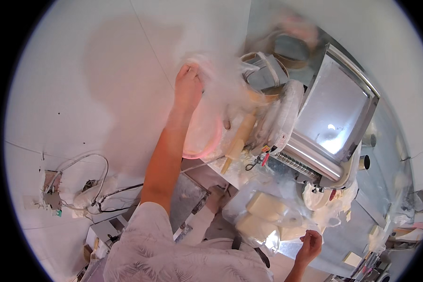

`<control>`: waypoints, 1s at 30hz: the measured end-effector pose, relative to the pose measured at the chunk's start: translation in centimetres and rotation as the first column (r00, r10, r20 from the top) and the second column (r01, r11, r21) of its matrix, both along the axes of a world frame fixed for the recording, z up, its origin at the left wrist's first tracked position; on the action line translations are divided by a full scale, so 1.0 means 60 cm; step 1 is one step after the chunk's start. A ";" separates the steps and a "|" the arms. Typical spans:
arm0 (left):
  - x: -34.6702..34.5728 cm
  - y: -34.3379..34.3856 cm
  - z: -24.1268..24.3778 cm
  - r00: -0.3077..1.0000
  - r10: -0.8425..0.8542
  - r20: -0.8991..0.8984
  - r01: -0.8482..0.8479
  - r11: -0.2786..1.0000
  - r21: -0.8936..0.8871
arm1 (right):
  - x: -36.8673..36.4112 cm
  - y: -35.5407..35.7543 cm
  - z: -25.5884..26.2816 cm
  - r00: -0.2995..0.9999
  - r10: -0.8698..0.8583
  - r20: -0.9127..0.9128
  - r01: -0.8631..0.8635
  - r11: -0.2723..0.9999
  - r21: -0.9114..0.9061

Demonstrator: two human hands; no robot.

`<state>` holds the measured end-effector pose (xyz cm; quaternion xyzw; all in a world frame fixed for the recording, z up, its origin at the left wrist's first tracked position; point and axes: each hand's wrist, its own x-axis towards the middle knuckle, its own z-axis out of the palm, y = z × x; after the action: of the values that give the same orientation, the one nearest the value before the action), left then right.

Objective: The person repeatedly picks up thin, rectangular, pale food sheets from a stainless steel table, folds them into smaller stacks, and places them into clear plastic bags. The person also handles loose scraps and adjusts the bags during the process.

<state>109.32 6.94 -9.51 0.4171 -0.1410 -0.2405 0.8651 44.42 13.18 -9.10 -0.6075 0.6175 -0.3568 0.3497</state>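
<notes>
My left hand (189, 79) reaches far forward, its fingers closed on what looks like thin translucent plastic film (211, 70). Below that hand is a pink basin (216, 135), blurred by the film. A wooden rolling pin (245, 128) lies on the floury worktop beside the basin. Near me, pale yellow blocks (266, 206), probably dough, rest in a clear plastic bag. My right hand (311, 243) is at the blocks' right with bent fingers; whether it grips the bag's edge cannot be told. A metal dough sheeter (315, 151) with rollers stands on the right.
A strapped grey metal container (264, 72) stands behind the sheeter. A bowl of flour (315, 197) is below the rollers. Loose cables (102, 169) hang from the wall at left. A small pale block (352, 259) and tools (368, 268) lie at the lower right.
</notes>
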 end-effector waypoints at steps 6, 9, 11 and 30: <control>-0.029 0.053 0.106 0.973 -0.174 -0.152 0.119 0.942 -0.312 | 0.031 -0.018 0.031 0.989 0.056 0.135 -0.058 0.998 0.006; -0.098 0.089 0.152 0.913 -0.349 -0.211 0.218 0.854 -0.472 | 0.056 -0.031 0.072 0.961 0.089 0.261 -0.103 0.994 0.043; -0.190 0.099 0.222 0.929 -0.310 -0.203 0.214 0.897 -0.387 | 0.079 -0.051 0.107 0.887 0.220 0.405 -0.220 0.974 -0.047; -1.139 0.197 0.195 0.860 -0.428 0.278 0.332 0.883 0.330 | -0.502 0.038 0.171 0.226 -0.192 0.955 0.021 0.981 0.192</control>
<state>40.99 18.77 2.21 0.5301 -0.3354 -0.3484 0.6965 14.29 15.46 1.13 -0.1870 0.3315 -0.6352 0.6721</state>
